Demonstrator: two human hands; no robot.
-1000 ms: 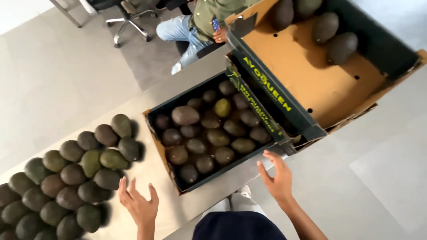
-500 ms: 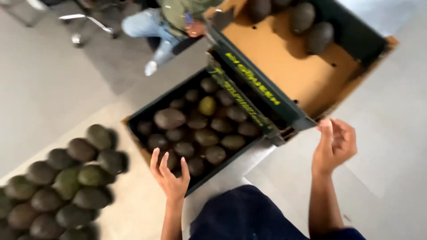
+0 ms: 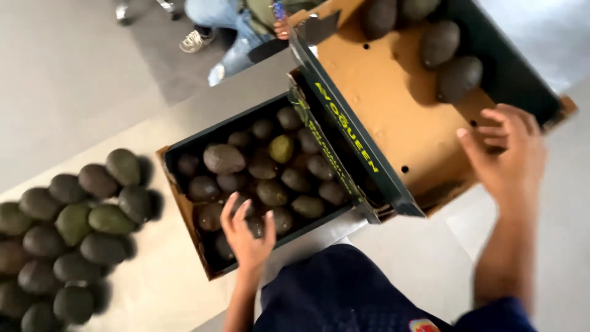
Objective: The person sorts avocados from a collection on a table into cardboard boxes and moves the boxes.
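While left hand [image 3: 247, 237] overhangs full box [image 3: 184, 215] edge, right hand [image 3: 509, 157] open.

Two cardboard packing boxes. Full avocado box [image 3: 184, 203]: rectangular, dark green walls, brown raw edges, packed with dark fruit. Second box [image 3: 393, 117] touches its right wall, tilted, larger: brown perforated floor, dark green walls, yellow-green lettering strip [image 3: 347, 126] on the wall facing the full box.
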